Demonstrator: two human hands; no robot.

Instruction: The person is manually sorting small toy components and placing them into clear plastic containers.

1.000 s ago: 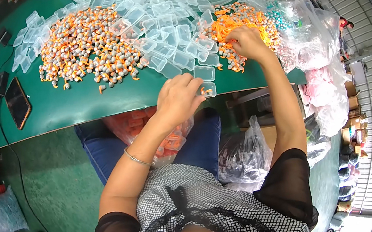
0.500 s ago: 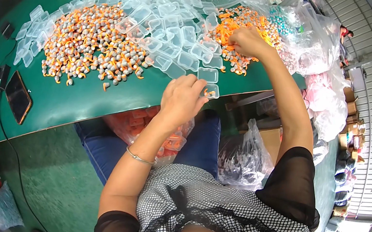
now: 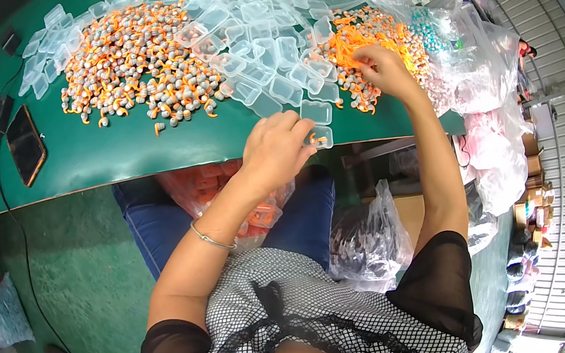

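Note:
At the table's front edge my left hand [image 3: 278,147] is closed on a small clear plastic box [image 3: 323,137] with a few small orange and grey pieces in it. The box's clear lid [image 3: 317,112] lies opened back toward the far side. My right hand [image 3: 386,71] hovers at a heap of thin orange strips [image 3: 353,41], thumb and fingers bent toward each other. Anything between those fingertips is too small to make out. Around the strips spreads a pile of small grey and orange earplug-like pieces [image 3: 362,96].
A bigger pile of similar pieces [image 3: 128,60] covers the table's left. Several clear boxes [image 3: 263,60] lie heaped in the middle. A phone [image 3: 27,144] and cable [image 3: 19,220] are far left. Bags of teal pieces [image 3: 430,32] stand right. An orange-filled bag [image 3: 269,208] sits below the edge.
My right hand has lifted slightly and drawn back to the right from the orange strips, its fingers now more visible. My left hand stays at the box.

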